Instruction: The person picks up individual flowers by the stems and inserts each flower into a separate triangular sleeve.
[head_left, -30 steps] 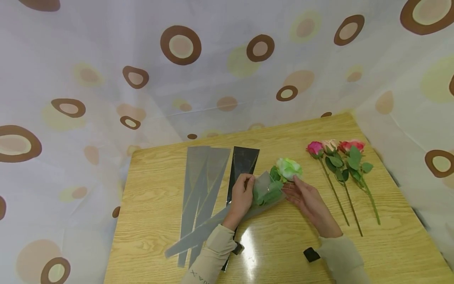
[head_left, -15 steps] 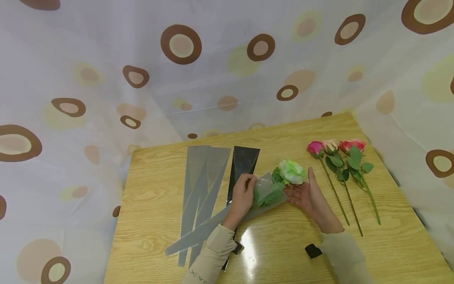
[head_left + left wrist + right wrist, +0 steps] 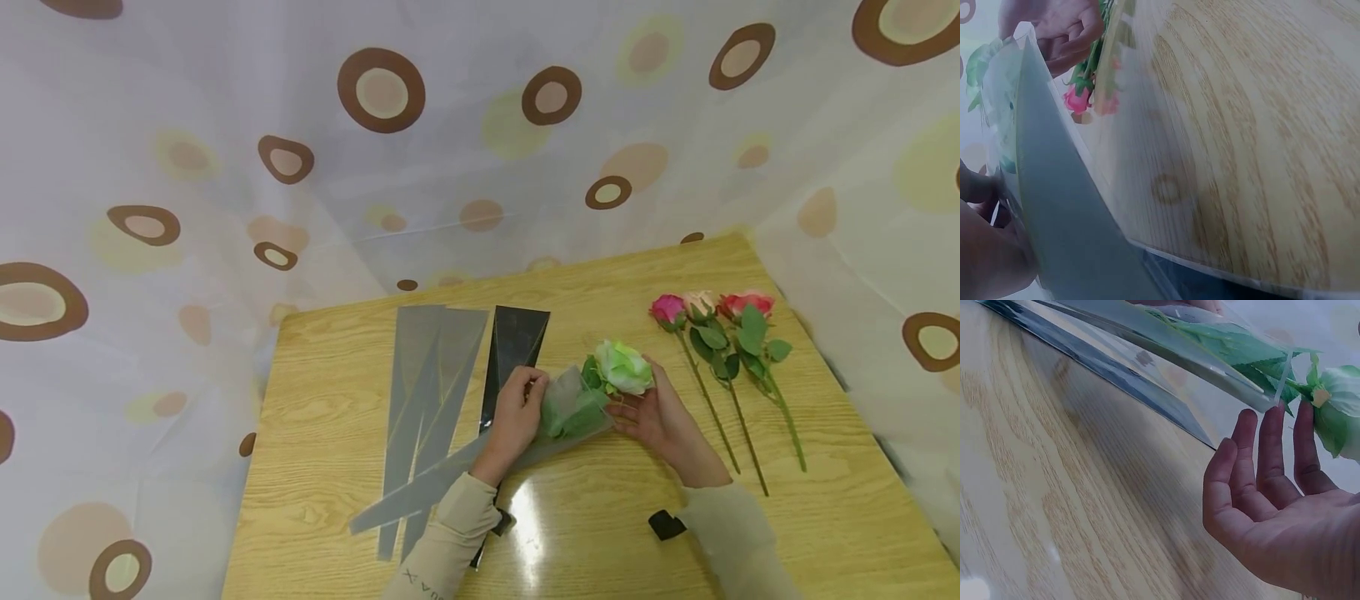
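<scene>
A pale green-and-white artificial flower (image 3: 624,367) lies with its leaves (image 3: 1222,347) and stem inside a translucent grey flower sleeve (image 3: 420,493); the bloom sticks out past the sleeve's mouth. My left hand (image 3: 516,418) pinches the sleeve at its upper side, the fingers partly hidden behind the plastic in the left wrist view. Beside the bloom is my right hand (image 3: 671,433), palm up, thumb near the petals. Its relaxed fingers (image 3: 1271,450) reach up to the rim of the sleeve in the right wrist view.
Two more grey sleeves (image 3: 408,367) lie flat on the wooden table (image 3: 315,433), with a black sleeve (image 3: 516,333) to their right. At the right lie a magenta rose (image 3: 667,310), a peach rose (image 3: 701,305) and a red-pink flower (image 3: 747,303). Patterned cloth (image 3: 450,167) stands behind.
The flower and sleeve have shifted slightly right, with a little more of the bloom out. My right thumb lifted away from the petals, then came back beside them. The left hand keeps its pinch.
</scene>
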A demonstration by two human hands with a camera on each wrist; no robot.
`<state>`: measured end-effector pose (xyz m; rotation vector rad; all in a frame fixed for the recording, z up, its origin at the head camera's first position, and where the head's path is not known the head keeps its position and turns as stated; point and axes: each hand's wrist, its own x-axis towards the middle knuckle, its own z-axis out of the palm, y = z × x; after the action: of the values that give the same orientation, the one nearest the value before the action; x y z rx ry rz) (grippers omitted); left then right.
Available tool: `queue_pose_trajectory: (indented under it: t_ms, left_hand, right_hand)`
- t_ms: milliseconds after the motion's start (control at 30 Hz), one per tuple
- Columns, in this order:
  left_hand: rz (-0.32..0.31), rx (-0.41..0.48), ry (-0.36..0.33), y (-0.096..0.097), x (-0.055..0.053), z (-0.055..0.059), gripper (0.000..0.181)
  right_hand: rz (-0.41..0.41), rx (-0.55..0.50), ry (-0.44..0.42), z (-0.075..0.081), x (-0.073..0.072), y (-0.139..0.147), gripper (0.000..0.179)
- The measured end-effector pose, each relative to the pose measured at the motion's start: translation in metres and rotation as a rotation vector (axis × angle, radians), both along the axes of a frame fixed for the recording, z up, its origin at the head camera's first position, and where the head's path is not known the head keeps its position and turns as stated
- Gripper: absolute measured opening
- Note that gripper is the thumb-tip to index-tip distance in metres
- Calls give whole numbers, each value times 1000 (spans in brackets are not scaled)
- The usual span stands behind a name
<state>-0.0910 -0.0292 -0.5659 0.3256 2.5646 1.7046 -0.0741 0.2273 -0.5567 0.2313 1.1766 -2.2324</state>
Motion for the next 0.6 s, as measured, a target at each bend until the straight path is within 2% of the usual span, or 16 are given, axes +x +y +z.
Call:
queue_pose_trajectory:
  t_ms: [233,467,600]
  left_hand:
    - [31,1,-16,1,0,2,24]
    - [28,2,-10,0,1,3,23]
    - [24,12,-13,-1,2,4,22]
  right_hand:
    - [43,69,50,0,4,1,51]
    - [88,184,140,-6,5,2,45]
    - [96,230,159,-8,7,3,40]
